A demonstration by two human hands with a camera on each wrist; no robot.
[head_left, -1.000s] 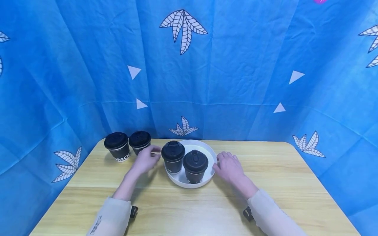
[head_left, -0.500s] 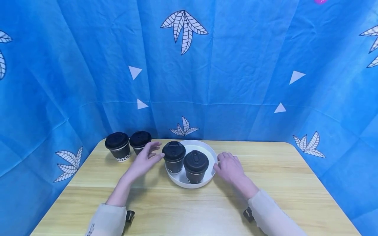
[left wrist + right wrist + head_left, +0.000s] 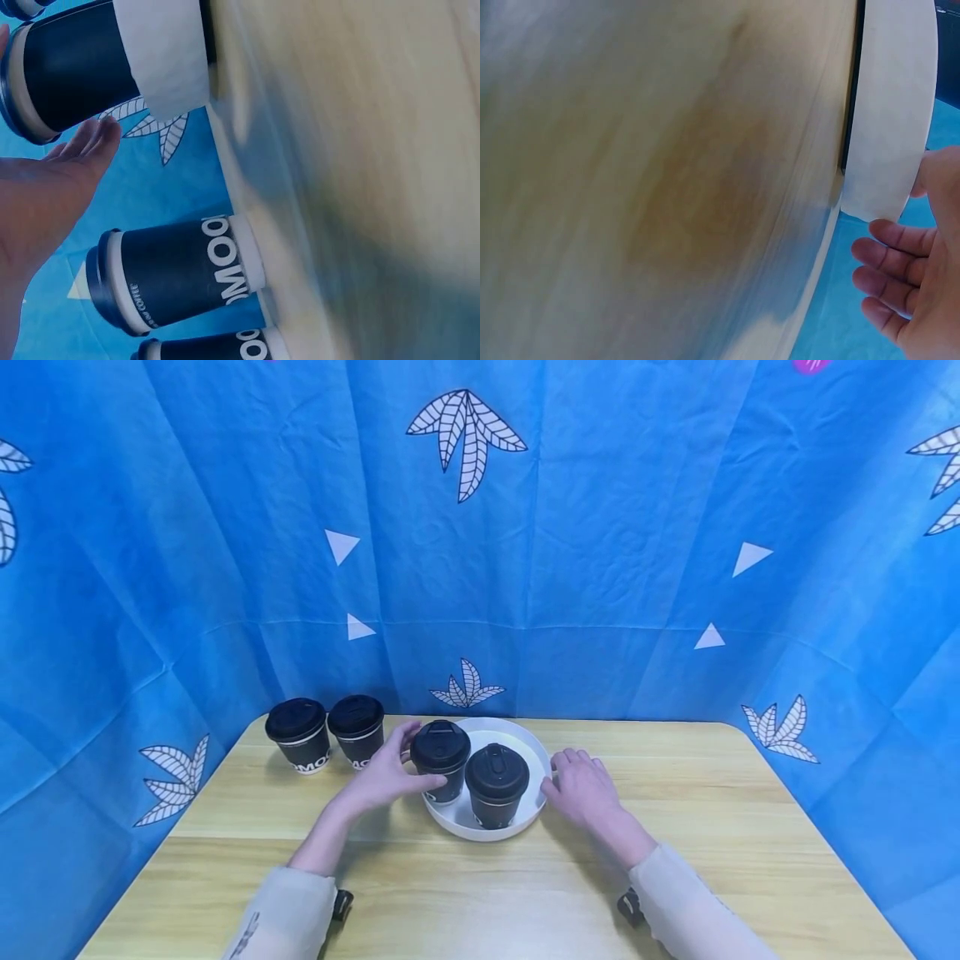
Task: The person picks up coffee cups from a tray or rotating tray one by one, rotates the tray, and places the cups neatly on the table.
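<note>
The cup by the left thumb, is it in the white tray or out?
In: the cup stands inside the white tray, whose wall hides its bottom in the left wrist view.

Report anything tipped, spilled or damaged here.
Nothing stands out: the nearer cup and farther cup in the white tray, plus the leftmost cup and neighbouring cup on the table, stand upright with lids on; no spill or damage shows.

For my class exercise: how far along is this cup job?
Looks done: two lidded cups stand in the white tray. In hand: the left grip spreads around the tray's left cup; the right grip touches the tray's right rim. Likely remaining: two more cups on the table, if they belong in the tray too.
</note>
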